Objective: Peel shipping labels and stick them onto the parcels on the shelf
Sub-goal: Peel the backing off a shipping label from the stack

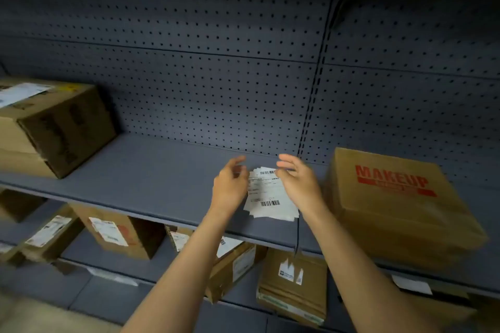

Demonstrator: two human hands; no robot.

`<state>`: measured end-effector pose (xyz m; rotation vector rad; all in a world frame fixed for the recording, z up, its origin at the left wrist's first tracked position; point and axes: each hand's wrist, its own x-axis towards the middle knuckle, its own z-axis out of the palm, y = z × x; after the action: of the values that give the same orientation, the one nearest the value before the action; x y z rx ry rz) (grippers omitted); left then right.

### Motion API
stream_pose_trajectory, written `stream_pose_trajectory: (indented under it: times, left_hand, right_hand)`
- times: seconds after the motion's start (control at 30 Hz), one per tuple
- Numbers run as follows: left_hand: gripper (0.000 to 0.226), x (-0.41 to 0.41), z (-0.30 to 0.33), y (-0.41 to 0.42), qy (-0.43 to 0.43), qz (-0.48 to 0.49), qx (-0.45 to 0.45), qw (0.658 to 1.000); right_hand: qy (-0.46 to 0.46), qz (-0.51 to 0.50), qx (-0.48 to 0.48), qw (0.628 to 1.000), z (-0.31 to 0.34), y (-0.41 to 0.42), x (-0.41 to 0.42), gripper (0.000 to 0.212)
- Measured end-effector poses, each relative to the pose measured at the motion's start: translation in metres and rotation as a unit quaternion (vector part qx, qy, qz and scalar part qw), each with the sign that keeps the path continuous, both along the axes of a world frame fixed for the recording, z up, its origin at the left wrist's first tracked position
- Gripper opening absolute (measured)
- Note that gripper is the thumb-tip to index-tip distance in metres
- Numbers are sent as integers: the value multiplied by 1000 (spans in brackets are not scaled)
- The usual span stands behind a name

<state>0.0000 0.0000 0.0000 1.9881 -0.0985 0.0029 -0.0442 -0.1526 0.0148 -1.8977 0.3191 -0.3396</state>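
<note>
Head view: left hand and right hand, fingers spread and gripping nothing, are hovering over label stack near shelf edge; "MAKEUP" box is sitting at 3 o'clock.

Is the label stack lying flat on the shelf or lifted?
Apparently flat: the label stack rests on the shelf, sheets slightly fanned. Left hand and right hand hover at its edges.

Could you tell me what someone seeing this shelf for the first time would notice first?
Probably the two hands, left and right, hovering over a small stack of white labels near the middle of the grey shelf. Next, the brown box with red MAKEUP lettering on the right. A larger box sits at the far left, already bearing a white label.
</note>
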Motion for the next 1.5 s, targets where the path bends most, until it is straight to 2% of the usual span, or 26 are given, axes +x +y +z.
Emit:
stream_pose_trajectory:
  times: [0.07, 0.2, 0.27, 0.37, 0.53, 0.63, 0.77, 0.83, 0.93, 1.1, 1.2, 1.37, 1.43, 1.5]
  left_hand:
    - [41, 7, -5, -1, 11, -6, 7, 1000]
    - [53, 21, -26, -4, -3, -60, 167, 984]
    - [59, 26, -35, -5, 5, -84, 195, 977]
    - [54, 26, -40, -7, 35, -69, 151, 986]
    - [55, 31, -43, -14, 42, -27, -62, 997]
    - [52, 31, -39, -18, 23, -43, -56, 997]
    - [45, 26, -25, -18, -12, -20, -62, 998]
    - [41, 22, -7, -16, -6, 0, -132, 991]
    - [36, 15, 25, -11, 15, 2, -246, 969]
    - [32, 7, 62, 0, -4, -10, -321, 947]
    - [32, 3, 79, 10, -21, -24, -333, 942]
    - [31, -2, 97, 23, -45, -22, -324, 945]
    - [34, -4, 100, 26, -75, -7, -296, 952]
    - [38, -9, 102, 27, -158, 24, -217, 963]
  right_hand:
    - [24, -13, -24, 999, -4, 0, 3, 39]
    - [72, -11, -158, 985, -25, -1, 4, 37]
    - [109, 2, -233, 966, -35, -2, 2, 37]
    - [143, 12, -303, 942, -48, -2, -2, 33]
    - [144, 11, -342, 928, -50, 4, -6, 34]
    - [150, 16, -352, 924, -50, 5, -8, 36]
    - [125, -2, -329, 936, -46, 5, -12, 37]
    - [73, -45, -293, 952, -32, 4, -14, 34]
    - [-26, -85, -178, 980, 4, 5, -18, 33]
    - [-118, -81, -72, 987, 68, 10, -30, 37]
    - [-119, -55, -8, 991, 96, 9, -30, 21]
    - [-101, -20, 12, 995, 112, 10, -28, 15]
    - [-108, -14, 20, 994, 114, 12, -27, 14]
    - [-114, -8, 24, 993, 116, 16, -27, 14]
